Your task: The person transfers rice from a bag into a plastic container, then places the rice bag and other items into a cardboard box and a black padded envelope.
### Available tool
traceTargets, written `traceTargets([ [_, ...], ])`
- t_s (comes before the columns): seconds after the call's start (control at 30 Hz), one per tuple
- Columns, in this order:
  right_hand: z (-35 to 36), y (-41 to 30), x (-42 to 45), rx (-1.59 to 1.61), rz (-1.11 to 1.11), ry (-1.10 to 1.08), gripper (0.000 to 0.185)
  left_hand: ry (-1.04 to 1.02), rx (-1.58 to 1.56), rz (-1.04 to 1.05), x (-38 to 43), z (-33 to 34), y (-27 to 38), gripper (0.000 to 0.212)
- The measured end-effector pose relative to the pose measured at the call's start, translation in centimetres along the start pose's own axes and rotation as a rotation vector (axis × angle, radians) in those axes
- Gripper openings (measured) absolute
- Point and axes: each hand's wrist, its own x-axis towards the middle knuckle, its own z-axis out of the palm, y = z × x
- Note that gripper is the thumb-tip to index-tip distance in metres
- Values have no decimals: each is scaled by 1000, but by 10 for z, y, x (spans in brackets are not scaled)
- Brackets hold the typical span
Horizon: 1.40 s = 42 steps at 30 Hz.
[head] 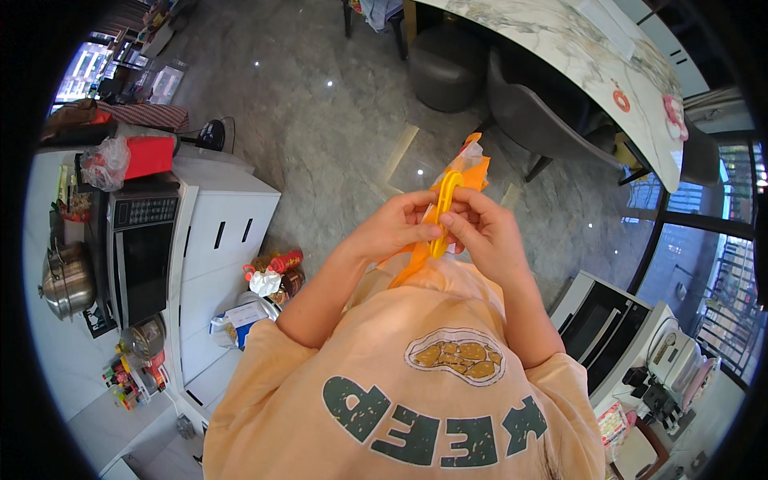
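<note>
A yellow plastic bag-sealing clip is held upright between both hands at chest height. My left hand pinches it from the left with thumb and fingers. From the right, my right hand grips it, thumb on its lower half. An orange plastic bag with whitish parts runs behind the clip, its top sticking out beyond the hands and its lower part hanging against the peach T-shirt. Whether the clip is fastened on the bag cannot be told, as the fingers cover part of it.
A marble-topped table with a grey chair and a dark round stool stands ahead. White cabinets with a microwave are at the left. Several food packages lie near them. An oven is at the right.
</note>
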Motion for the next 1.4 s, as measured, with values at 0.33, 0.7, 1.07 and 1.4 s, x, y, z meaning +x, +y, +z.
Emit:
traceTargets([
  [0.33, 7, 2, 14, 80, 54, -40, 24, -87, -14, -36, 2, -11, 8, 49],
  [0.7, 5, 1, 16, 102, 86, -4, 22, -84, 79, -42, 7, -17, 8, 47],
  [1.07, 3, 3, 18, -14, 39, -37, 22, -161, -47, -64, 10, -20, 2, 53],
  [1.4, 2, 3, 15, 40, 101, 4, 29, -92, -143, -60, 11, -21, 4, 47],
])
